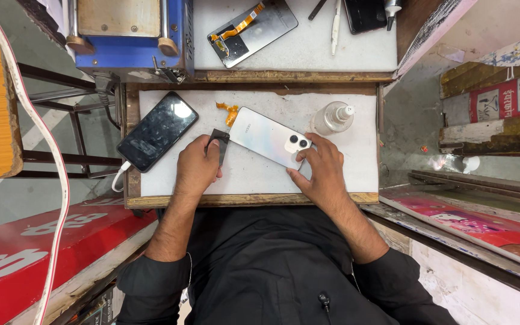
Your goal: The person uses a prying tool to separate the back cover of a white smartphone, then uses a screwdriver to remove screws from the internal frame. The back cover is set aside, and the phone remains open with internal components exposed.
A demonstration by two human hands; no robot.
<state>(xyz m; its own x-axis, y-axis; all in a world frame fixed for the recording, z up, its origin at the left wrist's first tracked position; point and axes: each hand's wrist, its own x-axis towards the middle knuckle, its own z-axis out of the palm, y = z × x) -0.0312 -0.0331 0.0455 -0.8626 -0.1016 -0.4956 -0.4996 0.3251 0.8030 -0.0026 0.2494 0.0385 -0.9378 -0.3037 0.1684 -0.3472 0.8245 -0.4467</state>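
My left hand (197, 165) pinched a small dark scraper tool (218, 142) between thumb and fingers, its edge touching the near end of the white phone (267, 136) lying face down. My right hand (321, 168) steadied that phone, fingers spread at its camera corner. Beyond my right fingertips stood a clear bottle (332, 117). Left of my left fingers lay a black phone (157, 130); far right hung a red sign (510, 96).

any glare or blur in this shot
Head view: a bright glare patch sits on the black phone; the white phone under both hands shows a soft sheen; centre is sharp, edges bend from wide-angle distortion; shadows are soft.
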